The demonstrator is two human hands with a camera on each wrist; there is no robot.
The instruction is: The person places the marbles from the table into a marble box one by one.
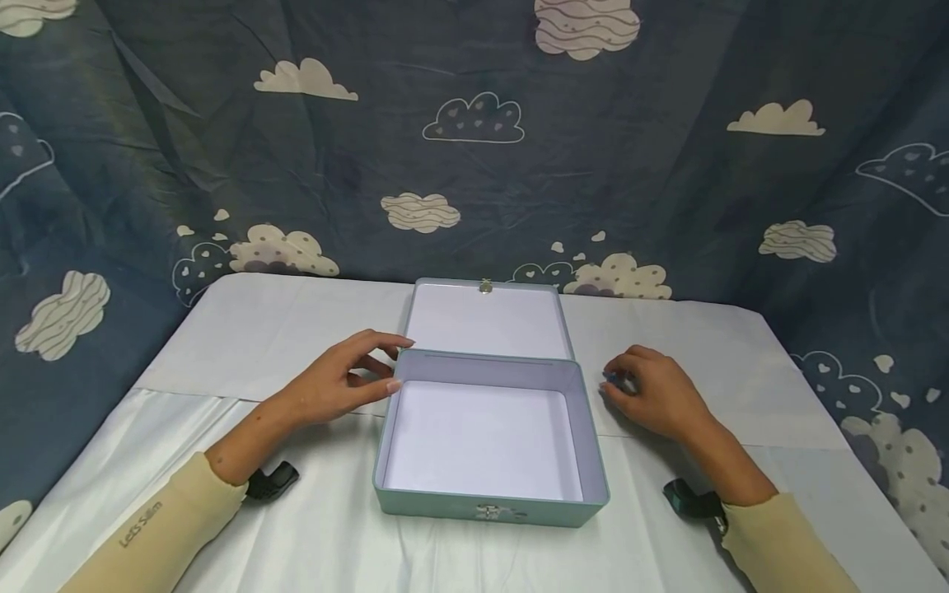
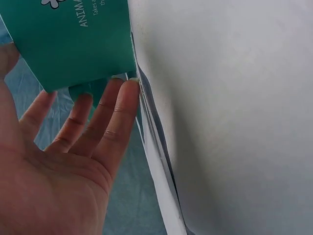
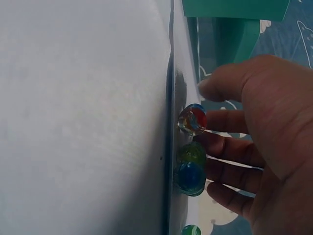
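A pale green tin box (image 1: pixel 423 504) stands on the white-covered table, its lid (image 1: pixel 489 321) folded back behind it and its inside bare. My left hand (image 1: pixel 334 375) is at the box's far left corner, thumb on the rim; in the left wrist view its straight fingertips touch the green side wall (image 2: pixel 83 54). To the right of the box, my right hand (image 1: pixel 660 391) bends low over the table. In the right wrist view its fingers touch a red-and-clear marble (image 3: pixel 192 120) and a blue marble (image 3: pixel 190 177) beside a yellow-green one (image 3: pixel 191 152), while the thumb stands apart.
Another green marble (image 3: pixel 191 230) lies at the lower edge of the right wrist view. Behind the table (image 1: pixel 311 494) hangs a dark blue cloth (image 1: pixel 474 181) with cloud prints. A metal clasp (image 1: pixel 485 287) sits on the lid's far edge.
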